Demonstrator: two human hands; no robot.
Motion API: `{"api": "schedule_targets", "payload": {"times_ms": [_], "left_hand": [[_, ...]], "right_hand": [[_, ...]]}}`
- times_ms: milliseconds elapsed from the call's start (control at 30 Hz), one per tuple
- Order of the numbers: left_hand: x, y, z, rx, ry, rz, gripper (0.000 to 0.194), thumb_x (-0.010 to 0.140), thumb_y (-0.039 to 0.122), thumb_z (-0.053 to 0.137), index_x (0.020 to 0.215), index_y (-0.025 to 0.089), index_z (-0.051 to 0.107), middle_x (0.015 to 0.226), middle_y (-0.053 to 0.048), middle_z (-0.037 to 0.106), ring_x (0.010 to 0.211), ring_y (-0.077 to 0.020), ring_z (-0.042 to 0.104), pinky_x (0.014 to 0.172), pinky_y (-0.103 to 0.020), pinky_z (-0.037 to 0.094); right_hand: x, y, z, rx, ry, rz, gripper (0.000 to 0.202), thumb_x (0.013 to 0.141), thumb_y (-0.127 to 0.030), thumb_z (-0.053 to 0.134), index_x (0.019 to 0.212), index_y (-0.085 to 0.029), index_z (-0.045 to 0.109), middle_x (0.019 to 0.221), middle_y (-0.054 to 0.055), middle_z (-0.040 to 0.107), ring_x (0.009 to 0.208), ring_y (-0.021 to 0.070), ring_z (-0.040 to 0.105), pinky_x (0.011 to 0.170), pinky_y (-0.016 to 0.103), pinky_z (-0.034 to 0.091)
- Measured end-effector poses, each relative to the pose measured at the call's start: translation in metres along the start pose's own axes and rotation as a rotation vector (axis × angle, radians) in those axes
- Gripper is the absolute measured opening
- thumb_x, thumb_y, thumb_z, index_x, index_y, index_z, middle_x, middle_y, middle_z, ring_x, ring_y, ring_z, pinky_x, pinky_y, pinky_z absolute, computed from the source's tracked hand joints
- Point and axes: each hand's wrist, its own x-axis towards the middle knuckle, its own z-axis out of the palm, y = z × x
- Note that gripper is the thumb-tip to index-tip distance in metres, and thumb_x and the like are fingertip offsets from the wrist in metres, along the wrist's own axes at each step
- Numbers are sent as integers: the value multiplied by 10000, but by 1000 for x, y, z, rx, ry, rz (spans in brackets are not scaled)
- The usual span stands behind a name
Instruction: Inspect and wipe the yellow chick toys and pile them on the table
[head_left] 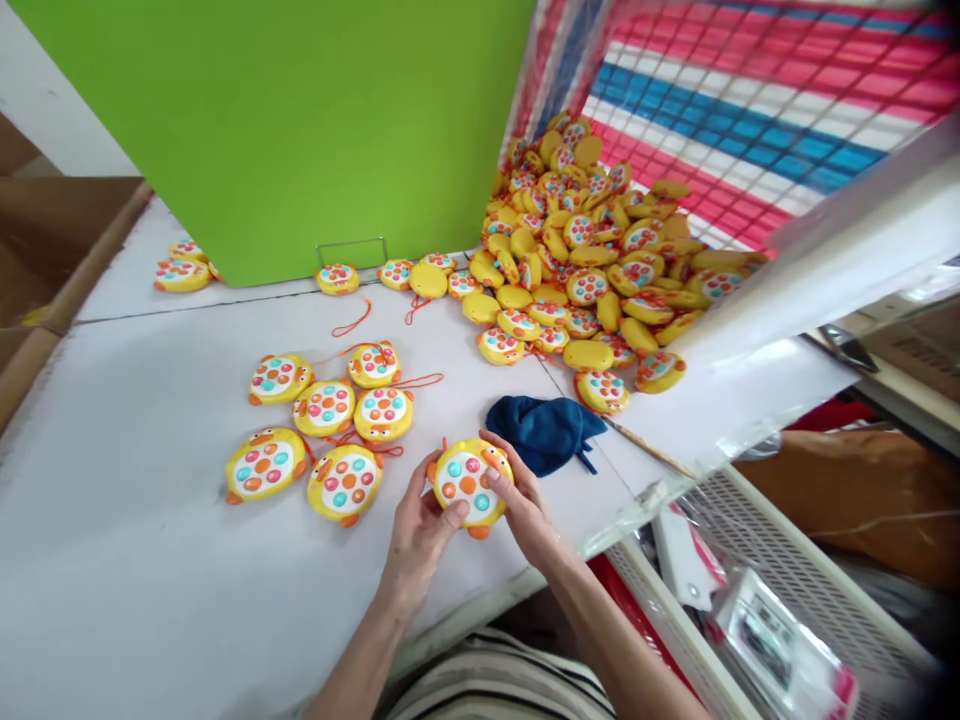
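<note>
Between my two hands is a yellow duck-shaped toy (469, 486) with a white face and coloured round buttons, held just above the table's front edge. My left hand (426, 525) grips its left side, thumb on the lower rim. My right hand (523, 500) grips the right side, its thumb pressing near a button. To the left, several like toys lie button side up, among them a duck toy (344, 482) and another duck toy (266, 465); some have orange cord loops (416, 381). Right behind my hands lies a crumpled dark blue cloth (541, 430).
A big heap of duck toys (577, 250) fills the back right against a wire mesh (750, 110) with striped sheeting. A green panel (300, 130) stands at the back. A thin brush-like stick (649, 446) lies right. Below is a white basket (780, 540); a cardboard box (67, 270) stands left.
</note>
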Motion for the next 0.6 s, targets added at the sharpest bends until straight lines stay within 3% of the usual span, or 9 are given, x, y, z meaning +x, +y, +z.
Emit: {"api": "schedule_targets", "payload": {"times_ms": [133,300,467,600], "left_hand": [[-11,-5,3,26,-10,17,695,642,253,771,1236,192,416,1170,-105,594,1007,-220,606,825,-266,509],[-17,-11,2,35,36,-67,394,730,381,686,1004,144,529,905,-80,659,768,-188,647,621,-240,522],[-24,-23,9,-75,185,54,366,762,385,661,1028,175,522,981,-62,644,832,-172,635,649,-236,527],[-34,-29,17,-105,156,74,354,820,429,578,1072,185,529,1081,-77,622,944,-188,617,740,-264,532]], "right_hand": [[-11,-5,-13,-193,-88,-21,483,821,-462,580,1228,-215,500,1172,57,590,1046,200,575,883,309,492],[-22,-12,-21,-456,-224,-86,473,857,-506,503,1223,-207,510,1140,55,599,1007,176,577,845,280,497],[-30,-2,-32,-420,-78,-162,517,868,-552,446,1232,-192,517,1238,95,562,1153,219,515,947,348,448],[-40,8,-32,-299,-175,-166,541,826,-478,569,1287,-217,455,1268,96,540,1115,228,547,868,340,501]]}}
